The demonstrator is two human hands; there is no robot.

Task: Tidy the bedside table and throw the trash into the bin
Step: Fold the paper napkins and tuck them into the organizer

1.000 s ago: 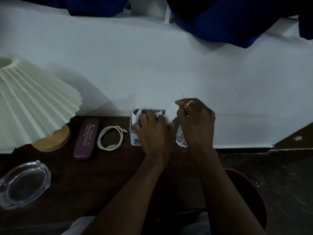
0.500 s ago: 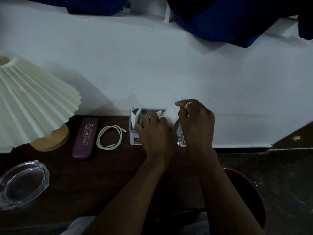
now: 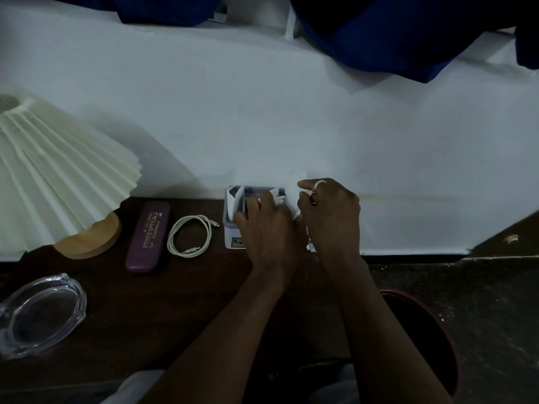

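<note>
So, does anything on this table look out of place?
A crumpled silvery wrapper lies beside the tissue box, partly hidden by the right hand; it looks like litter. Loose white tissue also sticks out of the box.

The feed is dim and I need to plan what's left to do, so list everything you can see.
lamp: 1, cream pleated shade, wooden base, far left
spectacle case: 1, purple, beside lamp base
cable: 1, white, coiled, right of case
tissue box: 1, white, against wall
tissue: 1, white, rising from box
foil wrapper: 1, silver, beneath right hand
glass ashtray: 1, clear, near left
bin: 1, dark red, floor, right of table
table: 1, dark wood
curtain: 1, blue, top
left hand: on tissue box, fingers curled in tissue
right hand: ringed, fingers pinching tissue
</note>
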